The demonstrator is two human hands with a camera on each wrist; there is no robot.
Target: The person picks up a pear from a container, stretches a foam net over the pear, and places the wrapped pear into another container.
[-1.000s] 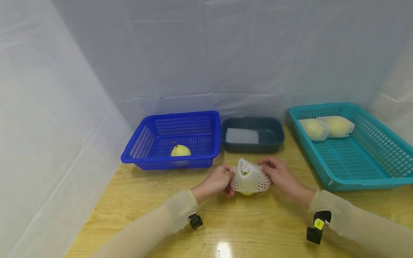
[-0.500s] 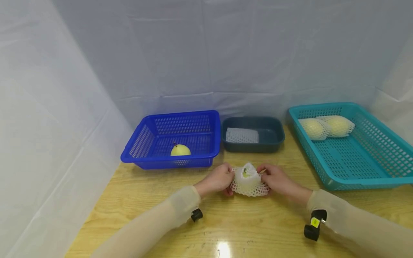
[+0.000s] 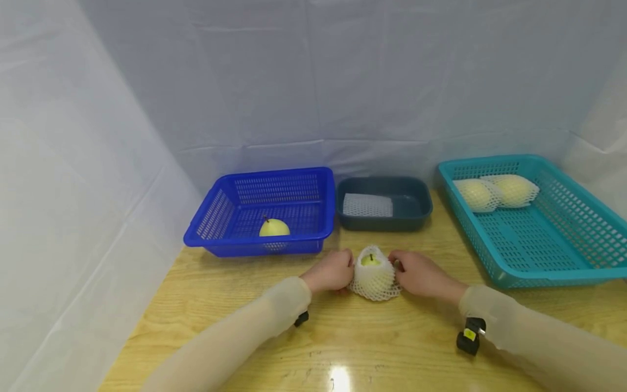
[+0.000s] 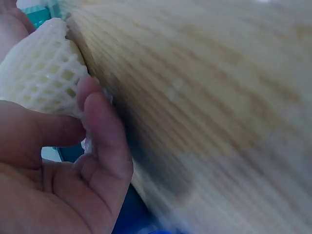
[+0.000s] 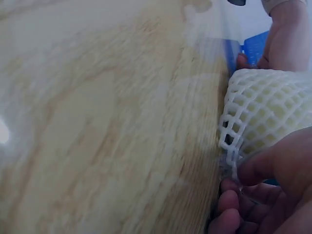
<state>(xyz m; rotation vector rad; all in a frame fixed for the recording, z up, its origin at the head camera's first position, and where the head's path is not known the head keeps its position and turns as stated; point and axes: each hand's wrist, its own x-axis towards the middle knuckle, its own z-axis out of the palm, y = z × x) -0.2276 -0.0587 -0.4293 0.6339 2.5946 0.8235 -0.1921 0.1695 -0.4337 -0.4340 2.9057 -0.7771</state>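
A yellow pear (image 3: 370,260) stands upright on the table, its stem showing through the top opening of a white foam net sleeve (image 3: 374,282). The net covers the pear's sides and flares out at its lower edge. At the left, my left hand (image 3: 334,270) pinches that lower edge between thumb and fingers, close to the tabletop. My right hand (image 3: 416,274) pinches the edge on the opposite side; in the right wrist view its thumb and fingertips (image 5: 229,201) meet on the mesh (image 5: 265,109).
Behind on the left, a blue basket (image 3: 274,252) holds one bare pear (image 3: 275,228). A dark teal tray (image 3: 387,223) with a flat foam net (image 3: 367,205) stands at the back middle. The turquoise basket (image 3: 529,239) at right holds two netted pears (image 3: 511,190).
The net has come down over the pear, its lower edge now near the table and the pear's top showing more. Both hands have moved slightly closer together.
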